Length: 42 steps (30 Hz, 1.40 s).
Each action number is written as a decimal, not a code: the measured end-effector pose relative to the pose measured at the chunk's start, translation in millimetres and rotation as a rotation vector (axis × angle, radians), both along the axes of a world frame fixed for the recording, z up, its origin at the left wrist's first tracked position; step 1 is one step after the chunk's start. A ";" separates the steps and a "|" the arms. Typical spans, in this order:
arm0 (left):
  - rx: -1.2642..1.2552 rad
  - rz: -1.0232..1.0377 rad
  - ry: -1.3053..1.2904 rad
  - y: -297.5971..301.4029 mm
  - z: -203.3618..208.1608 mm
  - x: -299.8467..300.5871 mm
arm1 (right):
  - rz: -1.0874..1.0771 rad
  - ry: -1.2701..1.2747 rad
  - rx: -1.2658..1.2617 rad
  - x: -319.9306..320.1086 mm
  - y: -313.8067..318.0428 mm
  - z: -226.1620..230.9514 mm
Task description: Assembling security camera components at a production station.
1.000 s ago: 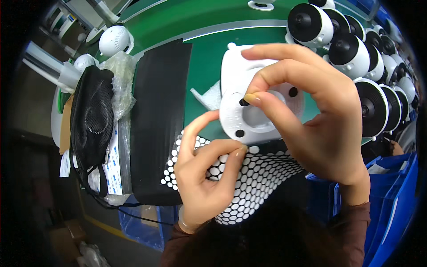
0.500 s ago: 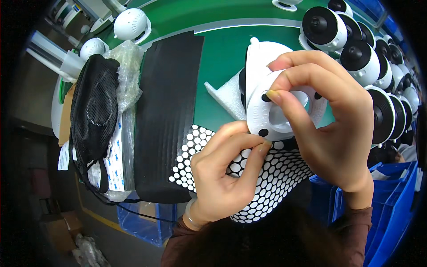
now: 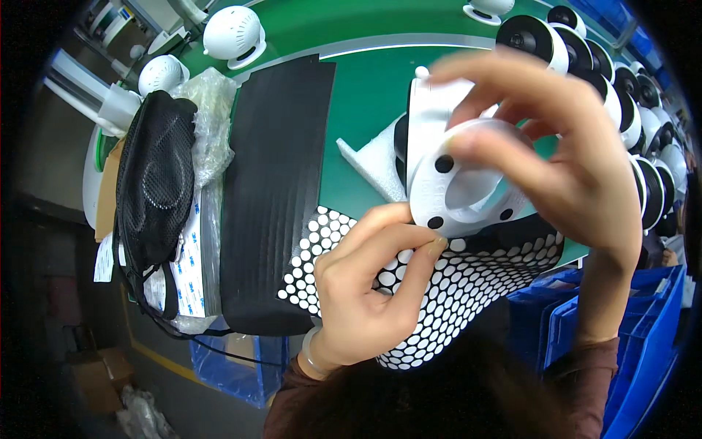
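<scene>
A white camera-like device lies on its side, its ring-shaped base facing me. Black round pads sit on the ring's face. Below it, a sheet of round pads, black with white dots, curves down over the table edge. My left hand pinches this sheet between thumb and forefinger, close against the ring's lower edge. Blurred by motion, my right hand is over the ring's upper right, thumb and fingers spread apart with nothing seen between them. A piece of white foam touches the device's left side.
Several white devices with black faces crowd the right side. Black corrugated board lies left of my hands, beside a black mesh pouch and bubble wrap. White domes stand on the green surface behind. Blue bins are lower right.
My right thumb has come off the upper left pad, and that hand has opened and shifted right. The sheet's right part spreads farther right. White domes at the back have moved right.
</scene>
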<state>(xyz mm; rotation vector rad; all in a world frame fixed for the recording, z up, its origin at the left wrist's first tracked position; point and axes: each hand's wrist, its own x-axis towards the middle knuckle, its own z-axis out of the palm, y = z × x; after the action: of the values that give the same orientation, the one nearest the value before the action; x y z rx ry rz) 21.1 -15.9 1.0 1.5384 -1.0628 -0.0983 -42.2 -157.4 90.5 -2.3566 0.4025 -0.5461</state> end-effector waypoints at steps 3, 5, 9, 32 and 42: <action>-0.013 0.002 0.028 3.2 7.2 -1.1 | 0.330 0.148 -0.117 10.0 -31.4 7.2; -0.062 0.013 0.136 5.0 4.5 3.4 | 0.172 0.243 0.106 26.3 -41.6 23.5; -0.040 0.112 0.160 24.8 -4.6 7.9 | -0.051 0.101 0.001 100.4 -128.9 12.4; 0.210 -0.067 0.360 29.2 -7.4 13.2 | -0.010 0.340 -0.586 192.3 -236.4 -108.9; 0.226 -0.065 0.313 32.3 -19.8 8.3 | -0.127 -0.113 -0.579 292.6 -84.5 -91.7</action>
<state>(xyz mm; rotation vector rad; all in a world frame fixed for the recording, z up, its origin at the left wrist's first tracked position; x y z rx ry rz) 29.4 16.4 -18.9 1.6251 -0.8722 -0.5026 250.5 -241.9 -1.3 -2.8403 0.3797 -0.9554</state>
